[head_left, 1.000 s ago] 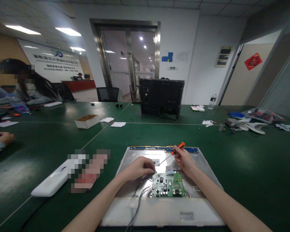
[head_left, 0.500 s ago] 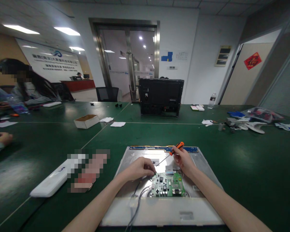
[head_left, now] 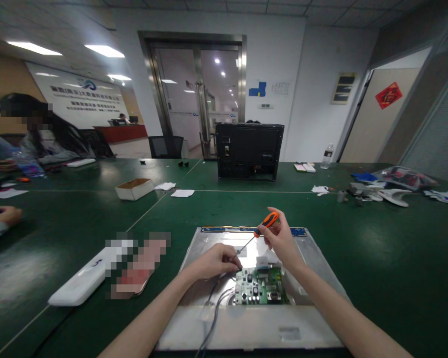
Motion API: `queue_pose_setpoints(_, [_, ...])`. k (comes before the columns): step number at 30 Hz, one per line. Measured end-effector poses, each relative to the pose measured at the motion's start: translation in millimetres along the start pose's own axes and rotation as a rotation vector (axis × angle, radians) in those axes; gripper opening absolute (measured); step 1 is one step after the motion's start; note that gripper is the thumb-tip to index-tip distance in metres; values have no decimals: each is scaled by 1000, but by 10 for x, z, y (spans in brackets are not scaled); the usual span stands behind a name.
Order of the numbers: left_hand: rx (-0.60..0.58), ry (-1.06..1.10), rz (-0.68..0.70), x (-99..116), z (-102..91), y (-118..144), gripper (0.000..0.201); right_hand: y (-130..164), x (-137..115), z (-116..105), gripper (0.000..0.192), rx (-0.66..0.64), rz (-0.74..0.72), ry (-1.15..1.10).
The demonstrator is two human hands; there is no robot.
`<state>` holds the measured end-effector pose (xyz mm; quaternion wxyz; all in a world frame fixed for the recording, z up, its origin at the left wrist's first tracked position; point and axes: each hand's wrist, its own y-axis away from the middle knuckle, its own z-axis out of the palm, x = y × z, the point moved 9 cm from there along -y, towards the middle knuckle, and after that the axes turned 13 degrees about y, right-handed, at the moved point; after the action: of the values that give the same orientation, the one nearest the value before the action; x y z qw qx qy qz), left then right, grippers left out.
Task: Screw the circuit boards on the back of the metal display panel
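My right hand (head_left: 281, 243) grips the orange-and-black handle of a screwdriver (head_left: 267, 223). Its thin shaft slants down and left, with the tip close to the fingers of my left hand (head_left: 220, 261). Those fingers are pinched together at the upper left corner of a green circuit board (head_left: 260, 287); whatever is between them is hidden. The board lies on the back of a silver flat display panel (head_left: 257, 328). Along the panel's far edge runs a narrow blue circuit strip (head_left: 299, 231). Dark cables (head_left: 216, 318) trail from the board's left side toward me.
On the green table (head_left: 388, 258), a white power-bank-like slab (head_left: 76, 283) and a pinkish phone-like object (head_left: 136, 278) lie left. Farther off are an open box (head_left: 134, 190), a black monitor housing (head_left: 250, 151), a bottle (head_left: 327, 156) and loose parts (head_left: 373, 191). Other people sit left.
My right hand has shifted slightly left and up the screwdriver's handle, its fingers now spread more. The handle has swung a little left. My left hand has barely moved.
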<state>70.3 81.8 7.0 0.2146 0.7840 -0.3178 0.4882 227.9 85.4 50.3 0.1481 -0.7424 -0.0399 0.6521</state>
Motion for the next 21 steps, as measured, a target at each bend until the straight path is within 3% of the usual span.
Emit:
queue_pose_setpoints(7, [19, 74, -37, -98, -3, -13, 12, 104, -822, 549, 54, -246, -519, 610])
queue_pose_setpoints(12, [52, 75, -40, -89, -10, -19, 11, 129, -1074, 732, 45, -338, -659, 945])
queue_pose_setpoints(21, [40, 108, -21, -44, -16, -9, 9, 211, -1031, 644, 30, -464, -688, 791])
